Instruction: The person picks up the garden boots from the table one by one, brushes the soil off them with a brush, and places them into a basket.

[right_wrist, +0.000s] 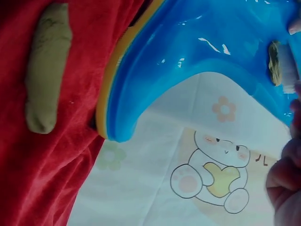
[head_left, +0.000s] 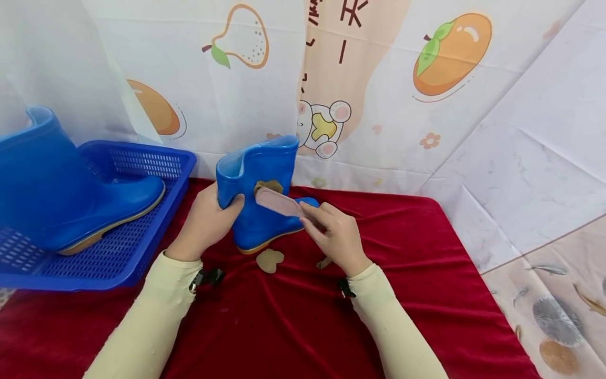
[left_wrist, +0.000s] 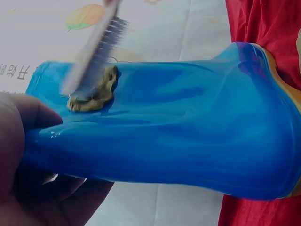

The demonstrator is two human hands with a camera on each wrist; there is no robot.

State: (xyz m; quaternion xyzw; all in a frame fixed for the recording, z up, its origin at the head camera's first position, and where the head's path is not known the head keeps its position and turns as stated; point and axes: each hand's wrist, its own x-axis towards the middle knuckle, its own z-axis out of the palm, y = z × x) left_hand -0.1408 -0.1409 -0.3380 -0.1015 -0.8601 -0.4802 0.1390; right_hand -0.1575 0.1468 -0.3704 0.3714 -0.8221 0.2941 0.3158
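Note:
A blue rain boot point(head_left: 258, 218) with a tan sole stands on the red cloth, its toe pointing right. My left hand point(head_left: 206, 221) grips the upper shaft near its opening, thumb on the outside. A brownish, clay-like patch point(left_wrist: 106, 92) sticks to the side of the shaft. Between the thumb and fingers of my right hand point(head_left: 338, 237) is a scrub brush point(head_left: 276, 201) with a pinkish back. Its bristles point(left_wrist: 112, 35) meet or nearly meet the patch; blur hides the exact contact in the left wrist view.
A second blue boot point(head_left: 57, 184) lies in a blue plastic basket point(head_left: 137, 263) on the left. Flat and rolled brownish lumps point(head_left: 270, 260) point(right_wrist: 49, 70) lie on the red cloth point(head_left: 293, 321) near the held boot. A printed white curtain point(head_left: 189, 31) hangs behind.

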